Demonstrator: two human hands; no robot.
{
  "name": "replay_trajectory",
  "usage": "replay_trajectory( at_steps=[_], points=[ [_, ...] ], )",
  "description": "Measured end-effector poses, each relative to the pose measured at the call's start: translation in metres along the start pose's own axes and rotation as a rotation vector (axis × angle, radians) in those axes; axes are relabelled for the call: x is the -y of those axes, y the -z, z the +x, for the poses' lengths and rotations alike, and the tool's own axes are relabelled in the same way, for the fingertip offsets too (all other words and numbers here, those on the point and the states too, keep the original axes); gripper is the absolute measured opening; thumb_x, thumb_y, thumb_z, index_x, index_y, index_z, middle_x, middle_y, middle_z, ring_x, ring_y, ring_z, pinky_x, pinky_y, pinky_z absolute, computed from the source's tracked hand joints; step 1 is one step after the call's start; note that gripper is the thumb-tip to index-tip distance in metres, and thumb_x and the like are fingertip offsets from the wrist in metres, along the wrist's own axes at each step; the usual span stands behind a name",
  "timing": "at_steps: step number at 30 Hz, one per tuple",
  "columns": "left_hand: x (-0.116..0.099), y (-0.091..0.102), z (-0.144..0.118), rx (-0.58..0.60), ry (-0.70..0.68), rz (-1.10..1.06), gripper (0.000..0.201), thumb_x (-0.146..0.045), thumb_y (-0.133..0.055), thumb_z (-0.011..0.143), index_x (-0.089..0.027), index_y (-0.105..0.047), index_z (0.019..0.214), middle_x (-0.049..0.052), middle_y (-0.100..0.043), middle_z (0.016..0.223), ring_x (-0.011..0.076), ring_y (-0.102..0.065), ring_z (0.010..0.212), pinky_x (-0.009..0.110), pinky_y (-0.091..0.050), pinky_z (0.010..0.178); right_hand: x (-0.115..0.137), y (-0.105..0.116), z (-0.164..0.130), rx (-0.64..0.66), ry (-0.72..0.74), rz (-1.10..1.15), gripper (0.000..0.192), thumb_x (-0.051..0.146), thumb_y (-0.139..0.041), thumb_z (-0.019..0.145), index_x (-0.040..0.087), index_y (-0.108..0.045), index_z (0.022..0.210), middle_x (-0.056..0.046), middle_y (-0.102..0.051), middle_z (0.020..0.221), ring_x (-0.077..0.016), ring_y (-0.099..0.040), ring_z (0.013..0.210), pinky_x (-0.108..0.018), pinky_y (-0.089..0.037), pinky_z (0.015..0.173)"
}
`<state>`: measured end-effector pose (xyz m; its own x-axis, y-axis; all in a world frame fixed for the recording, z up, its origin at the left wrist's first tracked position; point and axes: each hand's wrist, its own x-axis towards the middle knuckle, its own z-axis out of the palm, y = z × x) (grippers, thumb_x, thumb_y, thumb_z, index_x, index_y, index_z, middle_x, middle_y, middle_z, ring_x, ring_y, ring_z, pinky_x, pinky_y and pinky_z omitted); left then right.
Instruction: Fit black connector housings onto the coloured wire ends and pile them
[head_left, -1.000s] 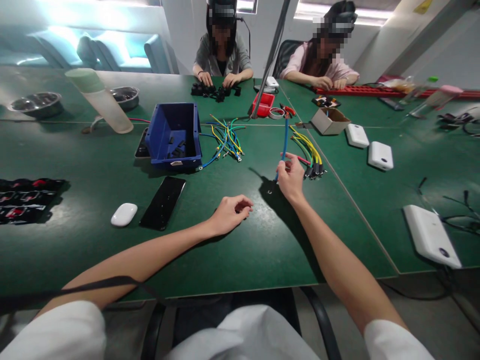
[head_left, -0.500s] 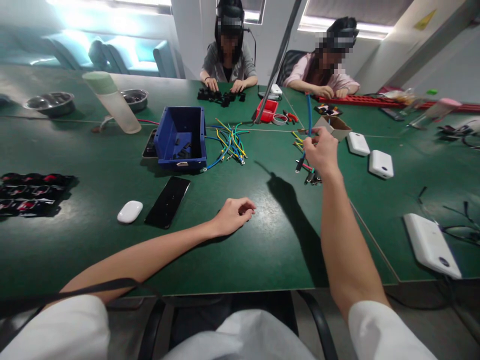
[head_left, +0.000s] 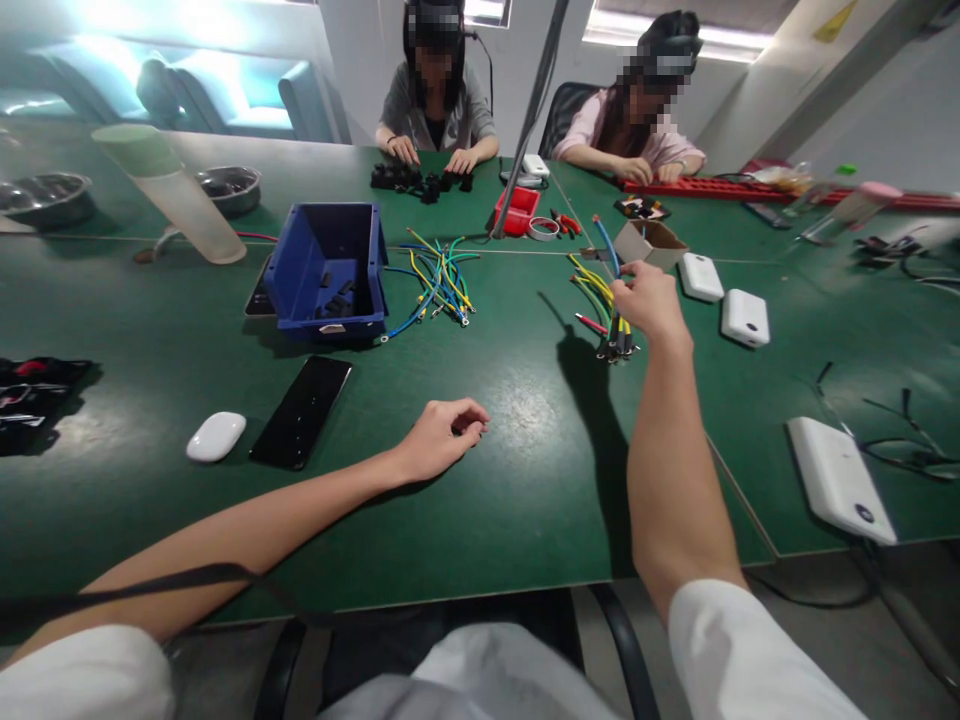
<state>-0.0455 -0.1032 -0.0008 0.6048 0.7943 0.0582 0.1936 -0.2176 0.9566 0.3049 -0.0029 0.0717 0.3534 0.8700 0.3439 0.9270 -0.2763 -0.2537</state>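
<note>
My right hand (head_left: pixel 651 302) is closed, fingers pinching a blue wire (head_left: pixel 606 245) whose free end sticks up above them. Below and beside this hand lies a bundle of wires (head_left: pixel 592 290), yellow, green and red, several with black sleeves at the near end. My left hand (head_left: pixel 441 438) rests on the green table (head_left: pixel 517 520), fingers curled round to the thumb with nothing visible in them. Farther off lies a loose pile of blue, yellow and green wires (head_left: pixel 442 280) with ring terminals. Beside that pile stands a blue bin (head_left: pixel 330 325) holding small black pieces.
A black phone (head_left: pixel 304 410) and a white case (head_left: pixel 216 437) lie left of my left hand. A bottle (head_left: pixel 184 210) leans near the bin. On the right are white devices (head_left: pixel 840 480), glasses (head_left: pixel 911 455) and a cardboard box (head_left: pixel 637 240). Two people work across the table.
My right hand has lowered the blue wire to the sleeved bundle, and the wire now tilts. My left hand stays curled on the table. The whole view has shifted slightly.
</note>
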Motion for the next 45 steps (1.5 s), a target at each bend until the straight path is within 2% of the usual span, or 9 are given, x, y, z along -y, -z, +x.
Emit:
replay_trajectory(
  at_steps=[10, 17, 29, 40, 45],
  points=[
    [0.001, 0.0, 0.0, 0.005, -0.003, 0.011, 0.013, -0.02, -0.056, 0.084, -0.015, -0.066, 0.089, 0.007, -0.072, 0.081, 0.0154, -0.068, 0.073, 0.027, -0.054, 0.068, -0.024, -0.008, -0.003, 0.128, -0.074, -0.11, 0.04, 0.03, -0.051, 0.081, 0.013, -0.068, 0.113, -0.019, -0.069, 0.105, -0.034, -0.063, 0.101, -0.042, -0.047, 0.086],
    [0.002, 0.0, -0.001, 0.007, -0.012, 0.01, 0.013, -0.02, -0.055, 0.085, -0.014, -0.066, 0.09, 0.007, -0.072, 0.081, 0.0142, -0.067, 0.07, 0.026, -0.053, 0.067, -0.031, -0.015, -0.004, 0.186, -0.109, -0.198, 0.041, 0.032, -0.053, 0.08, 0.013, -0.068, 0.113, -0.019, -0.069, 0.104, -0.0329, -0.063, 0.102, -0.042, -0.047, 0.086],
    [0.001, 0.0, -0.001, 0.018, -0.014, 0.017, 0.013, -0.019, -0.054, 0.085, -0.014, -0.065, 0.09, 0.007, -0.071, 0.082, 0.0139, -0.066, 0.07, 0.026, -0.053, 0.068, -0.031, -0.019, -0.01, 0.208, -0.214, -0.245, 0.042, 0.035, -0.056, 0.079, 0.015, -0.07, 0.113, -0.022, -0.067, 0.107, -0.0346, -0.063, 0.103, -0.044, -0.049, 0.082],
    [0.003, 0.0, 0.0, 0.03, -0.02, 0.035, 0.014, -0.018, -0.053, 0.085, -0.013, -0.065, 0.091, 0.007, -0.071, 0.082, 0.0128, -0.065, 0.069, 0.026, -0.052, 0.067, -0.025, -0.02, -0.013, 0.233, -0.245, -0.29, 0.042, 0.035, -0.052, 0.084, 0.015, -0.067, 0.117, -0.022, -0.066, 0.111, -0.035, -0.063, 0.106, -0.045, -0.05, 0.085],
    [0.004, 0.0, 0.0, 0.031, -0.018, 0.035, 0.014, -0.019, -0.053, 0.085, -0.013, -0.065, 0.092, 0.007, -0.071, 0.083, 0.0128, -0.065, 0.07, 0.026, -0.053, 0.068, -0.023, -0.02, -0.014, 0.237, -0.243, -0.301, 0.042, 0.035, -0.051, 0.084, 0.015, -0.067, 0.117, -0.023, -0.066, 0.112, -0.038, -0.063, 0.106, -0.046, -0.05, 0.083]
  ],
)
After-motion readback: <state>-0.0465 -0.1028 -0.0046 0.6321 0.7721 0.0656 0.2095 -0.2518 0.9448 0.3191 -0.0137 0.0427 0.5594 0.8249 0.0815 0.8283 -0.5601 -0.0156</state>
